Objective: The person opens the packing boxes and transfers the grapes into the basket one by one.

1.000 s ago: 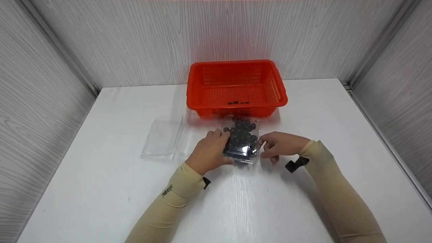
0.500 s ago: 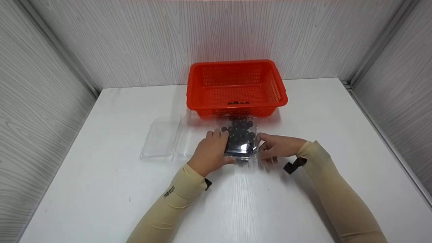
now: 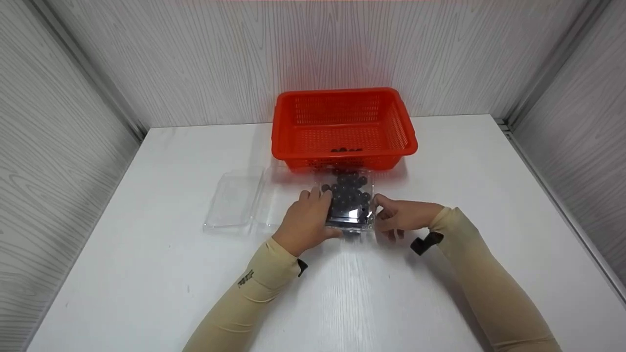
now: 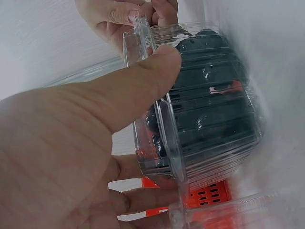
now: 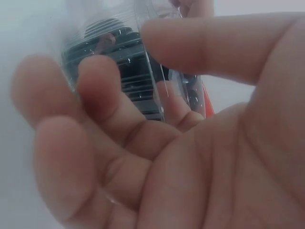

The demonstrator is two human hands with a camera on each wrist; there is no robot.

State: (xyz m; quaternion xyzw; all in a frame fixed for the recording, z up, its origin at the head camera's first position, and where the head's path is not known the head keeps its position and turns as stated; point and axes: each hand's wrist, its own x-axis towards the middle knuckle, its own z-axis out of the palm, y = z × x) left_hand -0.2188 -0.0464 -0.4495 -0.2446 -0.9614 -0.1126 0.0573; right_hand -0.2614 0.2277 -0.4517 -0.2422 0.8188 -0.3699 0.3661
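My left hand (image 3: 303, 222) is wrapped on the left side of a clear box (image 3: 353, 213), with my thumb on the near end. My right hand (image 3: 403, 215) pinches the box's right edge between thumb and finger, and its other fingers are bent. The box is between my hands, just on my side of the red basket (image 3: 342, 155). Dark round balls (image 3: 347, 188) are inside it. Another clear box (image 3: 234, 200) sits to the left on the white table (image 3: 313, 303).
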